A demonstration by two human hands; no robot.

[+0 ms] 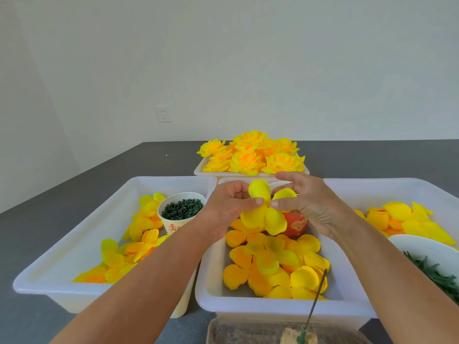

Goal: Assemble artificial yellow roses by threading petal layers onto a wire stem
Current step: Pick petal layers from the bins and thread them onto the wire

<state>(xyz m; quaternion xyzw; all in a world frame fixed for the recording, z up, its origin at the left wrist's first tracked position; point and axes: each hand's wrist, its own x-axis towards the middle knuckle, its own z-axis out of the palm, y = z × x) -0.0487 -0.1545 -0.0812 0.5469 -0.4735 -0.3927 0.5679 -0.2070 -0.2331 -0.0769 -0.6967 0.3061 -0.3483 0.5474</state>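
I find both thumbs and forefingers pinching one yellow petal layer (pixel 267 212) near its centre hole; left hand (pixel 231 207) holds its left side, right hand (pixel 308 204) its right; other fingers curl loosely. The layer hangs above the middle tray (pixel 211 291), apart from the loose petals (pixel 275 266) below. The wire stem (pixel 316 299) stands bare in a block (pixel 299 336) at the near edge; I judge this rose barely begun, no layer threaded yet. Finished roses (pixel 253 155) fill the far tray (pixel 198 170); stock remains in the left tray (pixel 74 244); a cup (pixel 182 209) of green pieces waits there.
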